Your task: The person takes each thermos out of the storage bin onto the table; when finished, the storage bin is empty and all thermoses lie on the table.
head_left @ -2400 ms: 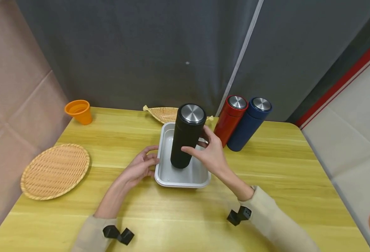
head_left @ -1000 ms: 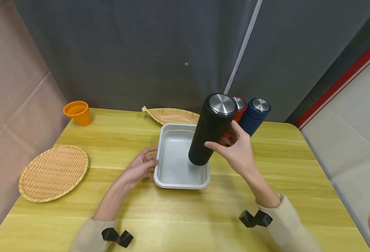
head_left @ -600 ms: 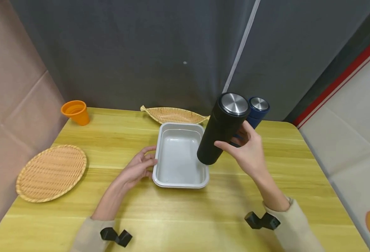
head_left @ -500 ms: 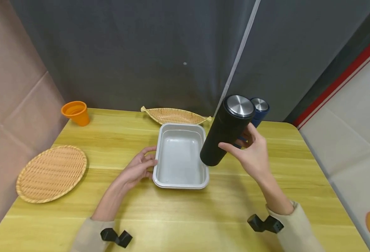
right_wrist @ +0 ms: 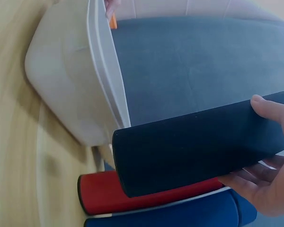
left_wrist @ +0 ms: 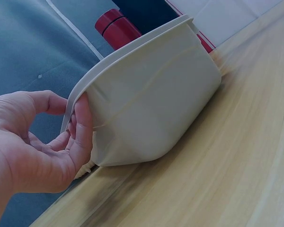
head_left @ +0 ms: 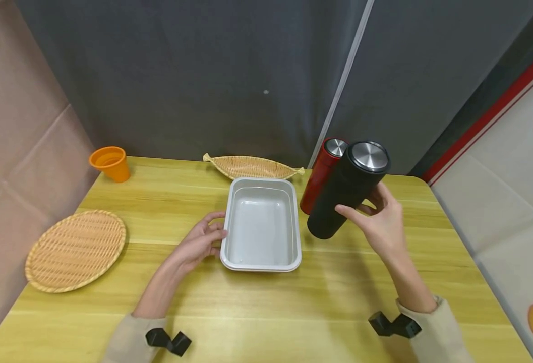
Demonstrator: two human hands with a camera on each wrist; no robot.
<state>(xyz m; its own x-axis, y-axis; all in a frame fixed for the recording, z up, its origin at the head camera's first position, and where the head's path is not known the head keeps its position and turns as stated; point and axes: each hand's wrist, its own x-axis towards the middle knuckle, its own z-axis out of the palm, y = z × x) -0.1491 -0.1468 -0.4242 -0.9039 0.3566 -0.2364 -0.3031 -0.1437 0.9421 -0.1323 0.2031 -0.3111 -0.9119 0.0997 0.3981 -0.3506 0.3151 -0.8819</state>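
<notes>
My right hand (head_left: 381, 222) grips a black thermos (head_left: 345, 194) with a brushed steel lid top, thumb on the near side and fingers round the far side. It leans to the right, raised above the table just right of a light grey rectangular tub (head_left: 261, 227). Nothing lies inside the tub. My left hand (head_left: 200, 239) pinches the tub's left rim, as the left wrist view shows. Behind the black thermos stands a red thermos (head_left: 316, 181), partly covered by it. A blue thermos (right_wrist: 180, 213) beside the red one shows in the right wrist view but is hidden in the head view.
A boat-shaped woven basket (head_left: 252, 166) lies behind the tub, by the grey curtain (head_left: 202, 80). An orange cup (head_left: 112, 164) stands at the back left corner of the wooden table (head_left: 266, 312), with a round woven tray (head_left: 75, 250) nearer on the left.
My right hand has carried the black thermos out of the tub and to the right, tilting it. It now covers the blue thermos instead of the red one. The left hand stays at the rim.
</notes>
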